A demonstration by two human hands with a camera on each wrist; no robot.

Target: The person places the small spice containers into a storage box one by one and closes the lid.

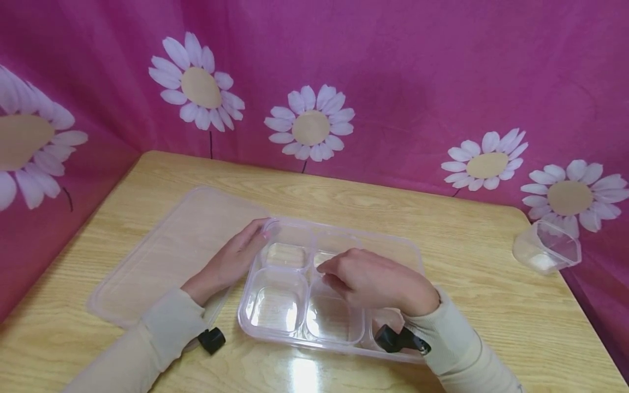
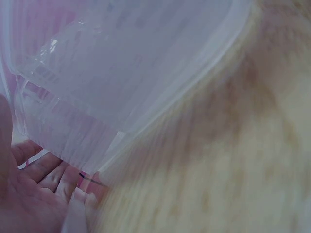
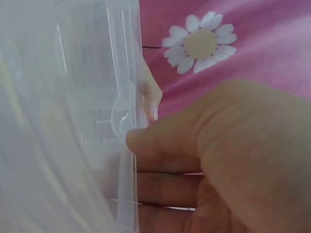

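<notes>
A clear plastic divided food box (image 1: 277, 345) with several compartments sits at the middle of the table. My left hand (image 1: 235, 260) holds its far left corner, thumb over the rim; in the left wrist view the fingers (image 2: 41, 170) lie along the outside wall. My right hand (image 1: 371, 281) is over the middle compartments, index finger and thumb bent down toward a dividing wall. In the right wrist view the thumb (image 3: 160, 138) presses a clear plastic edge, with other fingers behind it. The right fingertips are partly hidden in the head view.
A flat translucent lid (image 1: 167, 251) lies left of the box, partly under my left forearm. One small clear cup (image 1: 545, 251) stands at the table's right edge, with something white at its bottom. A magenta flowered curtain (image 1: 393, 98) hangs behind the wooden table (image 1: 472, 234).
</notes>
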